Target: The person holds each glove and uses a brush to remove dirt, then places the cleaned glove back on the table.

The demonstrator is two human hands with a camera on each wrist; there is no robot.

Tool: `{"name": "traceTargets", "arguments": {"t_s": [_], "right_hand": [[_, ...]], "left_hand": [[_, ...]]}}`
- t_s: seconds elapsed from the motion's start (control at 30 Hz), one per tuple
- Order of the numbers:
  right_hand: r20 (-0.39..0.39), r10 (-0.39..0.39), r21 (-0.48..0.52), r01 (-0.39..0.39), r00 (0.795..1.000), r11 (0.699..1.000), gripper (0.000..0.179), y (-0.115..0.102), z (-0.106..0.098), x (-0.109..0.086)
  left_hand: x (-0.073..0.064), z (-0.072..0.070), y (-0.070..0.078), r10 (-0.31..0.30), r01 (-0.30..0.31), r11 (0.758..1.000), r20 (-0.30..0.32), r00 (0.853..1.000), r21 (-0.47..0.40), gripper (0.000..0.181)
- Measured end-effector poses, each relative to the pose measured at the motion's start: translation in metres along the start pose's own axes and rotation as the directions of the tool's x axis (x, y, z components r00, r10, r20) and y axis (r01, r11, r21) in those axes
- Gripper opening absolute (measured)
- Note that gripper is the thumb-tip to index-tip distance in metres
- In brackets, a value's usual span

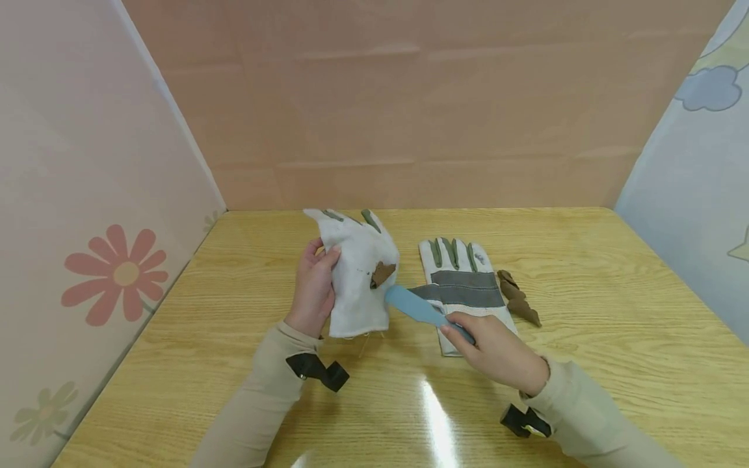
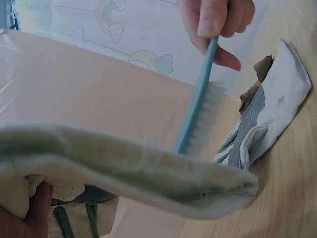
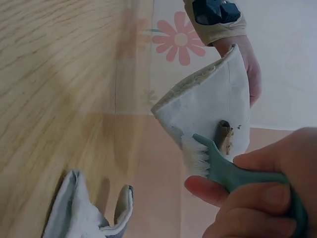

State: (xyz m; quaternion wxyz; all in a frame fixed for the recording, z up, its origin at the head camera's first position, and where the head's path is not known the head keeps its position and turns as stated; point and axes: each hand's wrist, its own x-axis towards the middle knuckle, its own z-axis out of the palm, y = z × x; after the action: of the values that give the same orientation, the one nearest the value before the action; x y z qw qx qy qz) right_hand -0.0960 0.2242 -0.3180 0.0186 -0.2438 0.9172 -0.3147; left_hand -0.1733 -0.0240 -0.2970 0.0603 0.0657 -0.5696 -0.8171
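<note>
My left hand (image 1: 312,289) grips a white work glove (image 1: 354,260) by its side and holds it upright above the table, thumb on the facing side. A brown, curled scrap like a dry leaf (image 1: 383,274) clings to that side, with small dark specks near it. My right hand (image 1: 494,348) holds a blue-green brush (image 1: 418,307) by its handle. White bristles (image 3: 194,156) show in the right wrist view, right by the glove below the brown scrap. The glove's cuff opening (image 2: 133,171) faces the left wrist camera.
A second glove (image 1: 468,289), white with grey bands and green between the fingers, lies flat on the wooden table (image 1: 234,279), partly behind my right hand. Brown leaf-like pieces (image 1: 517,302) lie at its right side. Brown paper (image 1: 409,104) stands behind the table, patterned walls at both sides.
</note>
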Motion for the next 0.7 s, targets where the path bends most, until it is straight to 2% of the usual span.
{"name": "traceTargets", "arguments": {"t_s": [0.07,0.13,0.23,0.37,0.53,0.7], "right_hand": [[-0.014,-0.002,0.001,0.002,1.000,1.000,0.022,0.001,-0.002,-0.001],[-0.062,-0.016,0.000,0.016,0.998,1.000,0.018,0.000,-0.005,-0.002],[-0.160,-0.056,-0.012,0.055,0.986,0.998,0.014,-0.002,-0.011,-0.002],[-0.233,-0.086,0.006,0.090,0.969,0.996,0.014,-0.009,-0.015,0.000],[-0.229,-0.085,0.060,0.101,0.970,0.993,0.013,-0.015,-0.011,0.004],[-0.137,-0.067,0.045,0.074,0.988,0.996,0.017,-0.015,-0.001,0.006]], "left_hand": [[0.000,0.000,0.002,0.006,-0.006,1.000,-0.007,1.000,-0.005,0.030],[0.000,0.000,0.002,0.001,-0.001,1.000,-0.010,1.000,0.000,0.030],[0.000,-0.001,0.002,-0.005,0.005,1.000,-0.019,1.000,0.003,0.028],[-0.002,0.000,0.000,-0.009,0.009,1.000,-0.019,1.000,0.001,0.026],[-0.004,0.003,-0.002,-0.012,0.012,1.000,-0.001,1.000,-0.013,0.026],[-0.005,0.003,-0.004,-0.007,0.008,1.000,0.006,1.000,-0.026,0.024]]}}
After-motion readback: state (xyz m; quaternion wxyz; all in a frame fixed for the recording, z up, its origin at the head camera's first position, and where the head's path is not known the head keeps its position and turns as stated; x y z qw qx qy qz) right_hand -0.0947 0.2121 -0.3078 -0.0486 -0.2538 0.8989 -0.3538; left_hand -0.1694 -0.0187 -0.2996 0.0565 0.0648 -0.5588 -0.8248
